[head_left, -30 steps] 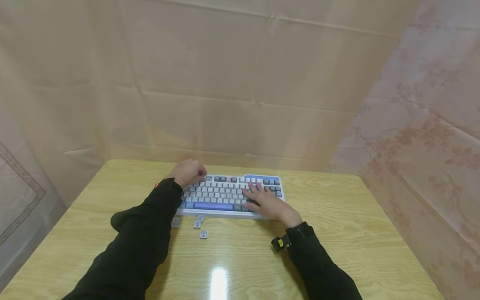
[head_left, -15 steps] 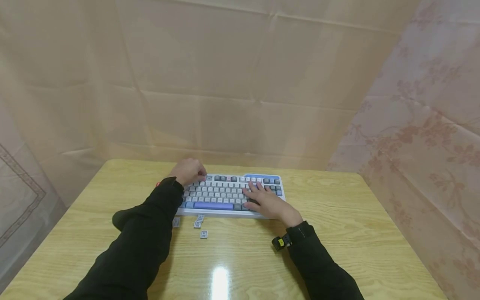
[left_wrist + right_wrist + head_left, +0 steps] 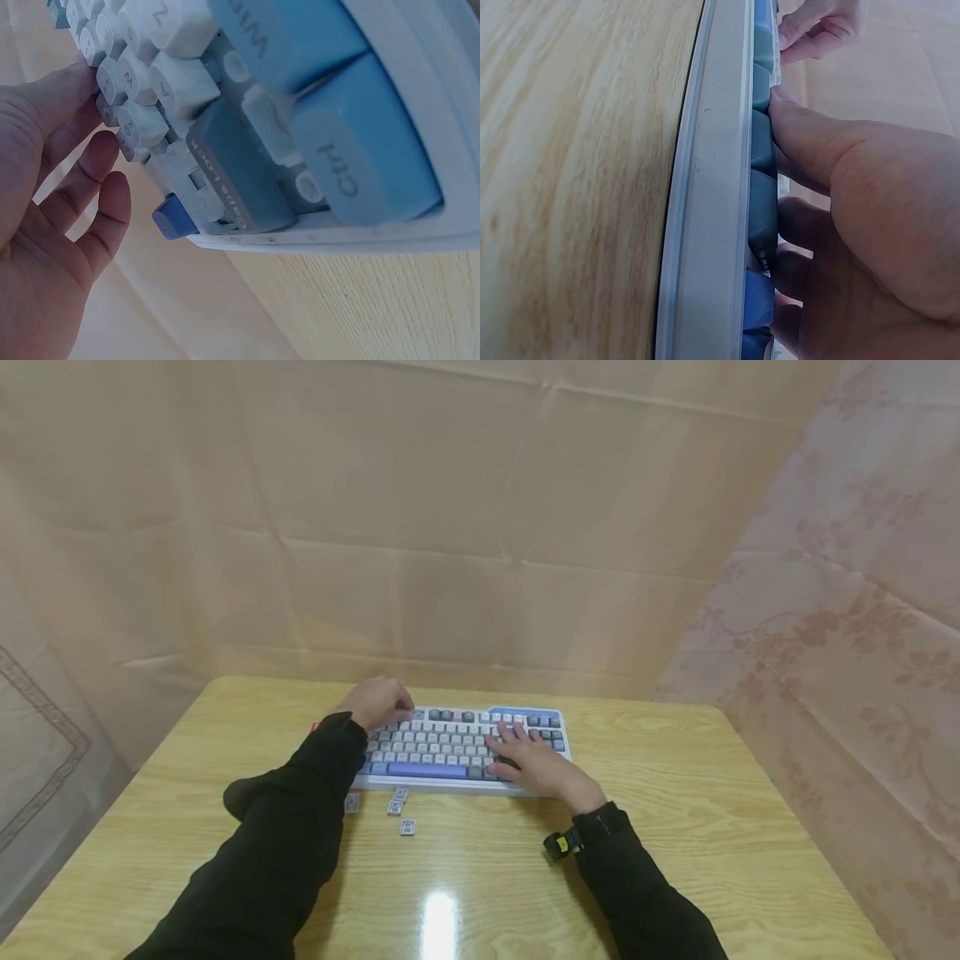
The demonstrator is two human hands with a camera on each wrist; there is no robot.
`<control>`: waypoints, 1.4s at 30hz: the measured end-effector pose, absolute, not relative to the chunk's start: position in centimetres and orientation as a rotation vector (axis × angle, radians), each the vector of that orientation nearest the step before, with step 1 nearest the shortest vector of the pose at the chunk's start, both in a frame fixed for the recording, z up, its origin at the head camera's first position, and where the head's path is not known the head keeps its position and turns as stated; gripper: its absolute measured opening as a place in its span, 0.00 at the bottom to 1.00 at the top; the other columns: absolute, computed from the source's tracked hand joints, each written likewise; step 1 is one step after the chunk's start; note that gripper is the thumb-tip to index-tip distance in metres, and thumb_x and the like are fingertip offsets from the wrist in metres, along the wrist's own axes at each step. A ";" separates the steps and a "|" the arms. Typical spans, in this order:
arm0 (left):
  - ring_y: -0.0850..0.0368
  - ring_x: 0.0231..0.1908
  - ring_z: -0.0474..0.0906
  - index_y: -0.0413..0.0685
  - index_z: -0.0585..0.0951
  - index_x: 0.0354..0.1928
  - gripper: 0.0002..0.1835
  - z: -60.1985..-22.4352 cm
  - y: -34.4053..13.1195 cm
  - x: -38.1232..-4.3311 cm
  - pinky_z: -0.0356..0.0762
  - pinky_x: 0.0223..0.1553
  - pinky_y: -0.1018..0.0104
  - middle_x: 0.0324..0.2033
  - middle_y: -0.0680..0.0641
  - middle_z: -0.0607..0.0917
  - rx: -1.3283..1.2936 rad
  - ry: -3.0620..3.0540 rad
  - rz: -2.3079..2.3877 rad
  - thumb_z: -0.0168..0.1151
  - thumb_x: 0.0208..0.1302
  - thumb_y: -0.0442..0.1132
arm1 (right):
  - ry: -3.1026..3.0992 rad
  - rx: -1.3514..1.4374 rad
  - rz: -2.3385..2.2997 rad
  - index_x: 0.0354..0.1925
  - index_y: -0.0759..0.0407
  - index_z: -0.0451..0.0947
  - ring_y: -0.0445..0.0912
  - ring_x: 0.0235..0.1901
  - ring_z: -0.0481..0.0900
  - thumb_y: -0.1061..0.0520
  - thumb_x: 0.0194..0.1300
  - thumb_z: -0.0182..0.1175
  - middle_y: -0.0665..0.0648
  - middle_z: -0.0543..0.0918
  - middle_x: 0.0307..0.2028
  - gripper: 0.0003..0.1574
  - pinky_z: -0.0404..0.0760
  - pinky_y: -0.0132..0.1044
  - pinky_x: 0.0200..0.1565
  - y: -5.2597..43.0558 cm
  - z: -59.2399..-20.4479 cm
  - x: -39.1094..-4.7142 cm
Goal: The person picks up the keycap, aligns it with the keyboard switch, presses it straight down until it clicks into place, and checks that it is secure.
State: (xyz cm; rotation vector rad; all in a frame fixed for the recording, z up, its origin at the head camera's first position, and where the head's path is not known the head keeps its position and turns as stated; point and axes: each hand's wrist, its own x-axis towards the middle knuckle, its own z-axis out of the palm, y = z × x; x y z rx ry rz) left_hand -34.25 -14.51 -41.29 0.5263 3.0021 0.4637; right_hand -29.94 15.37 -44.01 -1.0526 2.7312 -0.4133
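Note:
A white keyboard (image 3: 457, 791) with white, grey and blue keycaps and a purple spacebar (image 3: 427, 772) lies near the table's back edge. At its upper left, my left hand (image 3: 373, 703) has its thumb and forefinger pinching at a keycap; the tips are hidden behind other keycaps in the left wrist view. Beside the Caps Lock keycap (image 3: 236, 169) and the blue Ctrl keycap (image 3: 367, 142), bare switch spots (image 3: 270, 124) show. My right hand (image 3: 536, 768) rests on the keyboard's right part with fingers spread; in the right wrist view its thumb touches the dark keycaps (image 3: 762, 142).
Several loose keycaps (image 3: 407, 828) lie on the wooden table (image 3: 675, 827) in front of the keyboard's left half. Beige cloth (image 3: 450, 568) hangs behind the table, and a flowered cloth (image 3: 847, 635) hangs at the right.

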 end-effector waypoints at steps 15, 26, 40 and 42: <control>0.53 0.38 0.76 0.45 0.86 0.44 0.11 -42.0 -14.5 -34.1 0.74 0.47 0.56 0.41 0.47 0.85 0.584 3.028 0.477 0.63 0.59 0.34 | 2.724 -1.042 -0.420 0.72 0.54 0.55 0.61 0.70 0.40 0.41 0.72 0.44 0.65 0.47 0.72 0.37 0.42 0.58 0.66 15.6 -44.0 -29.6; 0.49 0.42 0.79 0.41 0.84 0.44 0.11 -42.2 -15.0 -32.8 0.75 0.47 0.52 0.40 0.44 0.85 0.704 3.077 0.572 0.60 0.61 0.35 | 2.720 -1.048 -0.428 0.72 0.56 0.55 0.62 0.70 0.40 0.41 0.72 0.44 0.66 0.47 0.72 0.36 0.42 0.58 0.65 15.7 -44.1 -29.4; 0.45 0.49 0.77 0.39 0.81 0.51 0.15 -40.1 -17.6 -30.3 0.73 0.50 0.49 0.47 0.43 0.83 0.833 3.040 0.665 0.58 0.64 0.38 | 2.727 -1.061 -0.430 0.71 0.55 0.55 0.62 0.70 0.41 0.41 0.72 0.44 0.65 0.48 0.72 0.36 0.43 0.58 0.66 15.5 -43.6 -29.5; 0.45 0.47 0.77 0.40 0.81 0.50 0.15 -39.5 -18.1 -29.9 0.74 0.48 0.49 0.46 0.43 0.83 0.839 3.061 0.671 0.59 0.63 0.38 | 2.726 -1.063 -0.428 0.72 0.55 0.55 0.62 0.70 0.40 0.41 0.72 0.44 0.65 0.48 0.72 0.36 0.42 0.58 0.66 15.5 -43.6 -29.6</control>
